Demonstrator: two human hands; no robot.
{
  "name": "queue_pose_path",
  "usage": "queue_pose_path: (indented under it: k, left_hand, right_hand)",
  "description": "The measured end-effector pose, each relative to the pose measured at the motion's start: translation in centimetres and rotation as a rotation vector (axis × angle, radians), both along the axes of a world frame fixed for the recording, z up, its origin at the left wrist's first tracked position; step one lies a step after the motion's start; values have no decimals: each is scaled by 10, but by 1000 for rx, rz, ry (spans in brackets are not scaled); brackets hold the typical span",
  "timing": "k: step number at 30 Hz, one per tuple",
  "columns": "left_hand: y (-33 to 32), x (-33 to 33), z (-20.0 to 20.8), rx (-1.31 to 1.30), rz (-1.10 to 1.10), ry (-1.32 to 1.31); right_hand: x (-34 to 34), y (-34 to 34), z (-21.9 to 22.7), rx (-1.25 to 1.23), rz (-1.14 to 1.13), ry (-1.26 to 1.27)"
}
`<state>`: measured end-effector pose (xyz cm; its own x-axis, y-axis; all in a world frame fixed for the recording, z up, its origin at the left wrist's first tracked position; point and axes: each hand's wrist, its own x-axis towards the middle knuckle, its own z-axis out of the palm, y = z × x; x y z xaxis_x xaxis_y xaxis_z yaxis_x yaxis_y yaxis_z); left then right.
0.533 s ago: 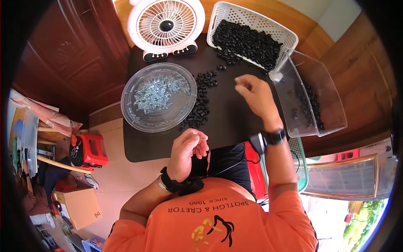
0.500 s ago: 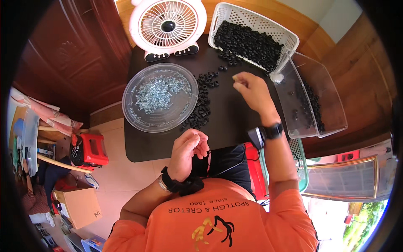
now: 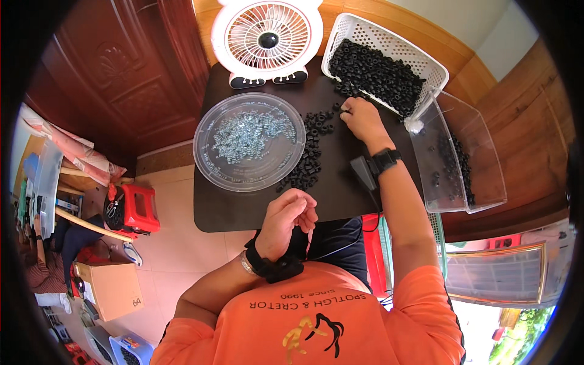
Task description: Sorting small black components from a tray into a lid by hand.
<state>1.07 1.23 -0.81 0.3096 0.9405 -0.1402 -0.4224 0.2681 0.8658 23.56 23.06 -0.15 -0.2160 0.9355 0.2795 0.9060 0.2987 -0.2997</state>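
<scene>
My right hand [image 3: 365,119] reaches over the dark table, its thumb and fingertips pinched together beside loose black ring-like parts [image 3: 311,143]. Whatever may be between those fingertips is too small to make out. At the table's near edge my left hand [image 3: 287,220] is curled, thumb against the fingers, and its inside is hidden. Ahead of it lies a round transparent plastic lid or tray [image 3: 210,159], with a heap of small shiny pale-blue pieces [image 3: 246,139] on it. The black parts are strewn along its right side.
A white perforated basket [image 3: 435,66] full of black parts stands at the far right. Beside it a transparent bin [image 3: 486,176] holds more of them. A pink-and-white fan [image 3: 267,40] stands at the back. A red case [image 3: 143,210] and a cardboard box [image 3: 111,292] are on the left.
My right hand has moved from open table toward the loose black parts near the basket. My left hand stays curled at the near edge. The whole view has shifted slightly.
</scene>
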Motion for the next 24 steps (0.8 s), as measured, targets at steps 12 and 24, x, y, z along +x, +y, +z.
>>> queue_pose_path:
  k: [12,24]
  left_hand:
    - [7,6,12,89,25,-22]
    - [1,-6,6,52,27,-78]
  right_hand:
    - [-48,-174,64,-11,492,564]
    - [-70,-182,53,107,560,391]
